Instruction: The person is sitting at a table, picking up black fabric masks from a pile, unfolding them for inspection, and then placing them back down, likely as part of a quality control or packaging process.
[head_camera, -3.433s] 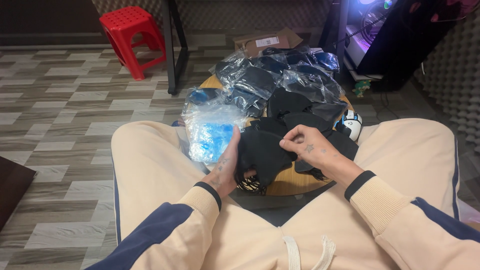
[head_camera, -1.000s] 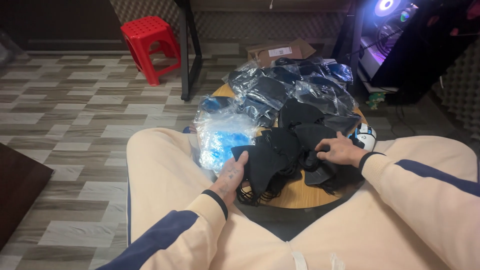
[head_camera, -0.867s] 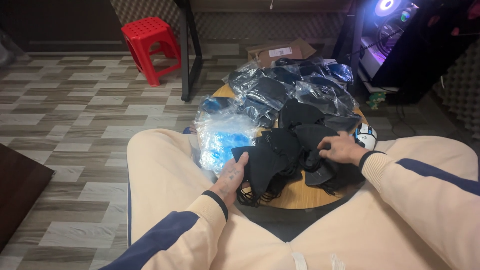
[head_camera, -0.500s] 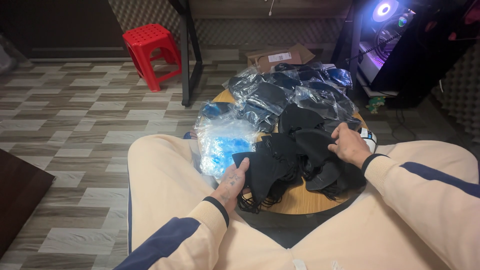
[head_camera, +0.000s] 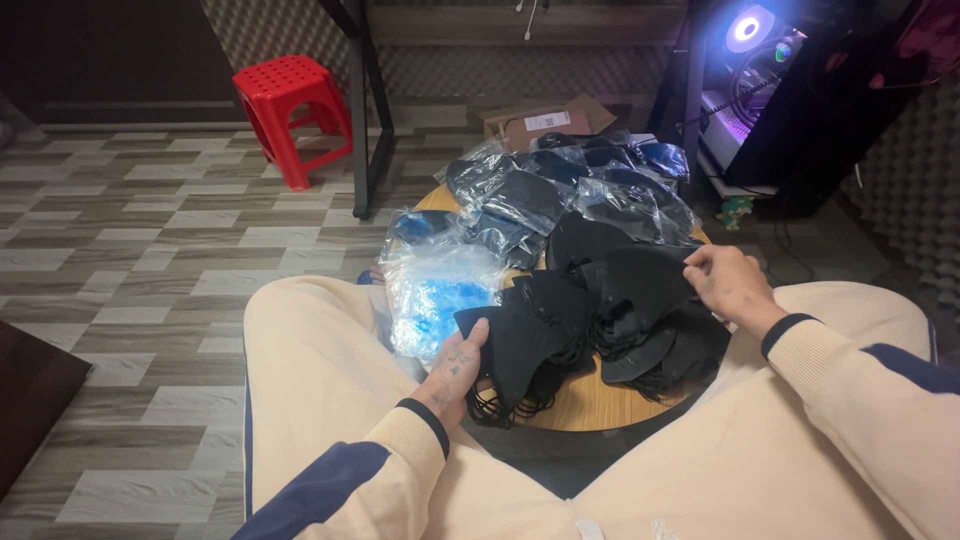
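Round table (head_camera: 590, 405), hands (head_camera: 728, 282) on black masks (head_camera: 600, 310)

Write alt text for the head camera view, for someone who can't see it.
A seated person's left hand holds a stack of black face masks on a small round wooden table, while the right hand pinches another black mask. Clear bags of masks and blue masks lie beyond; a red plastic stool stands on the tiled floor.

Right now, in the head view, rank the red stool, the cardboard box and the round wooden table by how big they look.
1. round wooden table, largely covered
2. red stool
3. cardboard box, partly hidden

The stool and box stand farther back, so their true sizes stay unsure.
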